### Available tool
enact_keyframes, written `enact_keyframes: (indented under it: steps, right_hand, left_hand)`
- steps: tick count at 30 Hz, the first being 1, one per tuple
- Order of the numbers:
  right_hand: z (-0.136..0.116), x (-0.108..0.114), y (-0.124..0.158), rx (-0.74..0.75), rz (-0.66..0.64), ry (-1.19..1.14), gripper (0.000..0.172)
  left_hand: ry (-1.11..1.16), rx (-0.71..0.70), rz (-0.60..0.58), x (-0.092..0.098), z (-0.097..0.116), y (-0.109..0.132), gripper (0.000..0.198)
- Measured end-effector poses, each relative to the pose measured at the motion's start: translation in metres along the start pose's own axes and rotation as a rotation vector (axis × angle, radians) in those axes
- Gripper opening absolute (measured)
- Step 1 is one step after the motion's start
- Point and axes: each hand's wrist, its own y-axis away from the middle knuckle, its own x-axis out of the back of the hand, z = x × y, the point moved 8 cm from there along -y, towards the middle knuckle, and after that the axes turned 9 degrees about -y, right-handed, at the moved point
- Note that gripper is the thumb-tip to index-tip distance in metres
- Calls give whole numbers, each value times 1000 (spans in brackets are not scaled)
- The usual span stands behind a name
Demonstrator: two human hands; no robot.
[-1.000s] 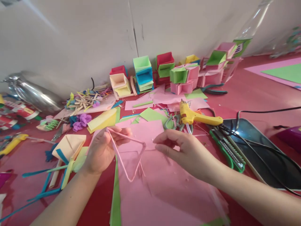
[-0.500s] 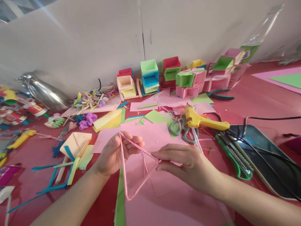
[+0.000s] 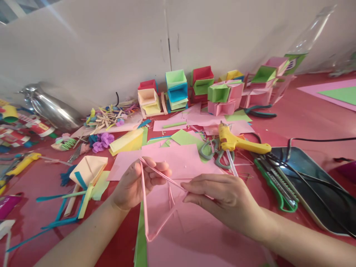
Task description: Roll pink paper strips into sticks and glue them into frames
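A thin pink folded paper frame (image 3: 145, 207), bent into a roughly triangular loop, hangs between my hands above a stack of pink paper (image 3: 200, 237). My left hand (image 3: 139, 181) holds its upper left corner, thumb on the near side and fingers curled behind. At the frame's right corner, the thumb and fingertips of my right hand (image 3: 219, 200) pinch the strip. Another thin pink strip (image 3: 170, 194) shows inside the loop; whether it is joined to the frame I cannot tell. Green paper (image 3: 140, 237) sticks out beneath the pink stack.
To the right lie a yellow glue gun (image 3: 241, 142), scissors (image 3: 210, 148), a green utility knife (image 3: 275, 185) and a dark tray (image 3: 311, 185) with cables across it. Paper boxes (image 3: 178, 92) line the wall. A peach paper piece with blue strips (image 3: 89, 170) lies left, near a metal jug (image 3: 55, 107).
Both hands keep their hold on the paper frame. The right hand has dropped very slightly, and the loop's lower corner has shifted a little down and left.
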Motion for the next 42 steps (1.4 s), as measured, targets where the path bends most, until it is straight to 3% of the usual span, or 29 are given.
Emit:
enact_keyframes:
  steps: [15, 30, 32, 36, 39, 42]
  right_hand:
    - [2, -4, -3, -29, -44, -48, 8]
    - [16, 0, 1, -211, -20, -90, 7]
    - [15, 1, -1, -172, -12, -39, 7]
    - [-3, 3, -2, 70, -8, 252, 34]
    - [-21, -10, 3, 241, -138, 364, 38]
    - [-32, -22, 4, 287, -238, 348, 33]
  left_hand:
    - [-43, 73, 105, 9, -4, 3, 24]
    - [25, 63, 98, 6, -6, 1, 21]
    - [36, 35, 105, 7, -3, -1, 20]
    - [7, 35, 159, 11, -6, -3, 20]
    - [-30, 99, 181, 8, -16, -3, 23]
    - [-41, 127, 170, 0, -23, -3, 23]
